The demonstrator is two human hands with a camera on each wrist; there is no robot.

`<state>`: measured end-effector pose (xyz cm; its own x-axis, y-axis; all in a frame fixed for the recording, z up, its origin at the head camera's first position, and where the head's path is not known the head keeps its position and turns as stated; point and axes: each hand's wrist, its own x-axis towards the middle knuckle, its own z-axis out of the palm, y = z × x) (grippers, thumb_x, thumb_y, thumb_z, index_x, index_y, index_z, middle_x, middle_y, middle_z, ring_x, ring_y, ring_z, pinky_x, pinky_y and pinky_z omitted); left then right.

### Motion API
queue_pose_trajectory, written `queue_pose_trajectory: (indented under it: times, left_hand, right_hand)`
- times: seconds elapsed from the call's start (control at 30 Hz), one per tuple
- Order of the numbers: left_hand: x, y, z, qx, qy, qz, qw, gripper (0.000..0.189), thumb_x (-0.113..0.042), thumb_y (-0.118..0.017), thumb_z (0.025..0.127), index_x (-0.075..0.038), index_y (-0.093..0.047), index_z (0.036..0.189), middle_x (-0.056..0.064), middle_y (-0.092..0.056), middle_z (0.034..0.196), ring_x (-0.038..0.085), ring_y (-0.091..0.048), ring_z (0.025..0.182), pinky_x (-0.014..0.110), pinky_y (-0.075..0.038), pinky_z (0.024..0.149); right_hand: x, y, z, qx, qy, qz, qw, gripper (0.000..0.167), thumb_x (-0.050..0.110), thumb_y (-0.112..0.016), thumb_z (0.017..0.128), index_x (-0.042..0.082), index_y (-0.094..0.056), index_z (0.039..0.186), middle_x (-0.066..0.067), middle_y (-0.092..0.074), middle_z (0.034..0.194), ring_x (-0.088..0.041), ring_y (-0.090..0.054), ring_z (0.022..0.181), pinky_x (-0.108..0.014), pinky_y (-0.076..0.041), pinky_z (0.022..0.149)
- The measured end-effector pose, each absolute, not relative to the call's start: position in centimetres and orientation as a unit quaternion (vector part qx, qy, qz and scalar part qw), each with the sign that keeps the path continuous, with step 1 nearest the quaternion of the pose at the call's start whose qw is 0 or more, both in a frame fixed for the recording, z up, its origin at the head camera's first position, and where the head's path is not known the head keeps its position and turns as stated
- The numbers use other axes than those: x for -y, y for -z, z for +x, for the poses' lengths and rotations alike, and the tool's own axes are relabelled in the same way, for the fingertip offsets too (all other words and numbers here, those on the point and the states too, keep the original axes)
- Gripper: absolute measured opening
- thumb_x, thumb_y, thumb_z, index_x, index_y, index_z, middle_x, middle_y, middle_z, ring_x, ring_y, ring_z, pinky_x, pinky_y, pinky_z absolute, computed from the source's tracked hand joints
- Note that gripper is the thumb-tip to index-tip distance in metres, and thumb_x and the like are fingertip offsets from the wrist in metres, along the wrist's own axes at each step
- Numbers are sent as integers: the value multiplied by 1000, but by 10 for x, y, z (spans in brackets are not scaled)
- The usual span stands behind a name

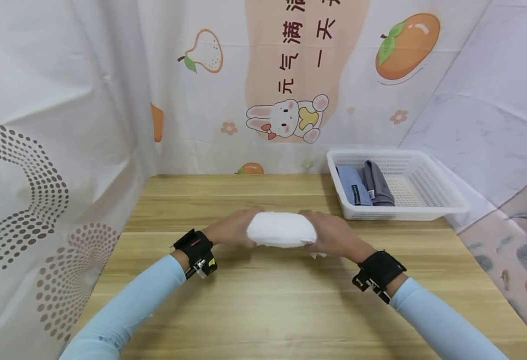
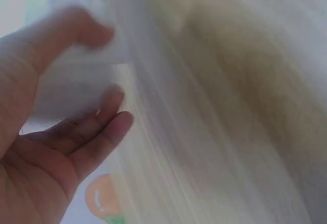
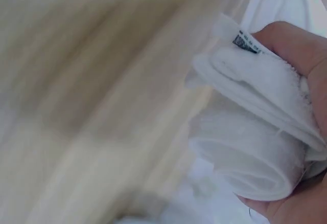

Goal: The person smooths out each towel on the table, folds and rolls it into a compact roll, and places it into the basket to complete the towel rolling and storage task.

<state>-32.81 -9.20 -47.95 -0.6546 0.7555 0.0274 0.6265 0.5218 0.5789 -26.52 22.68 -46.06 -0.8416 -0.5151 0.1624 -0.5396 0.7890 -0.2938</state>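
A rolled white towel (image 1: 281, 229) is held level above the wooden table, one end in each hand. At its left end, my left hand (image 1: 236, 228) grips it; in the left wrist view the thumb and fingers are bent about the pale cloth, which is blurred there. My right hand (image 1: 333, 235) holds the other end. The right wrist view shows the towel's (image 3: 250, 142) spiral roll and folded layers between thumb and fingers, with a small printed label (image 3: 246, 42) sticking out near the thumb.
A white perforated plastic basket (image 1: 407, 212) stands at the table's back right. Inside lie a blue rolled cloth (image 1: 352, 182) and a dark grey one (image 1: 377, 185), side by side at its left. Printed curtains (image 1: 200, 110) hang behind the wooden table (image 1: 263, 310).
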Motion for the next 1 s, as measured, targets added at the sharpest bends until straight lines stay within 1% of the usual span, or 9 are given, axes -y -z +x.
queue_pose_trajectory:
  times: [0.07,0.17,0.23,0.3,0.5,0.7,0.73,0.8,1.0]
  left_hand:
    - [91,482,-335,-874,-274,391,91,56,-5,-81,84,-3,-56,134,2,-66,108,15,-61,95,33,-53,83]
    - [84,489,-340,-889,-254,378,46,26,1,-72,90,1,-66,116,5,-66,93,16,-60,83,32,-53,74]
    - [69,495,-341,-888,-239,392,12,17,-3,-70,94,0,-68,111,6,-67,97,17,-62,86,32,-53,76]
    - [46,497,-338,-879,-233,416,-23,16,-5,-70,96,0,-70,111,8,-68,104,20,-64,93,32,-54,81]
    - [-46,485,-327,-815,-214,518,-149,13,-2,-66,99,-2,-72,111,11,-67,116,22,-63,110,29,-51,95]
    - [-121,476,-325,-795,-89,546,-250,30,-8,-62,102,0,-63,131,13,-58,135,26,-53,129,33,-38,114]
    - [-130,477,-325,-796,-63,544,-259,33,-9,-61,103,0,-62,135,13,-58,136,26,-53,129,34,-39,113]
    - [-146,477,-323,-796,-22,539,-274,31,-9,-58,105,-3,-64,134,10,-60,133,24,-56,125,34,-42,110]
    - [-165,473,-326,-794,-16,533,-291,21,-3,-62,102,-13,-77,113,0,-68,117,16,-61,108,27,-47,99]
  right_hand:
    - [-241,450,-264,950,-158,262,60,87,25,-95,64,11,-54,140,-12,-70,113,-30,-68,96,-52,-57,80]
    - [-263,435,-262,953,-164,236,96,83,21,-93,64,11,-55,137,-11,-71,112,-29,-68,94,-51,-57,76]
    - [-276,424,-261,953,-172,219,117,81,21,-91,66,12,-55,137,-9,-70,113,-27,-68,93,-51,-57,72]
    - [-286,413,-262,951,-179,206,142,81,21,-91,68,12,-54,140,-9,-68,118,-28,-68,96,-51,-56,75]
    - [-303,386,-262,950,-184,146,206,80,21,-89,73,11,-51,143,-11,-68,115,-31,-67,97,-54,-53,75]
    - [-318,375,-261,956,-180,90,212,78,20,-84,75,11,-50,144,-12,-68,113,-32,-66,92,-54,-53,70]
    - [-321,375,-260,957,-179,84,213,77,20,-84,75,11,-51,144,-12,-68,113,-32,-66,93,-54,-52,70]
    - [-328,374,-256,958,-175,75,216,78,20,-84,74,12,-51,145,-13,-69,112,-33,-66,93,-54,-52,70]
    - [-336,377,-255,959,-166,65,218,79,21,-85,75,10,-51,144,-15,-69,107,-34,-66,87,-53,-51,64]
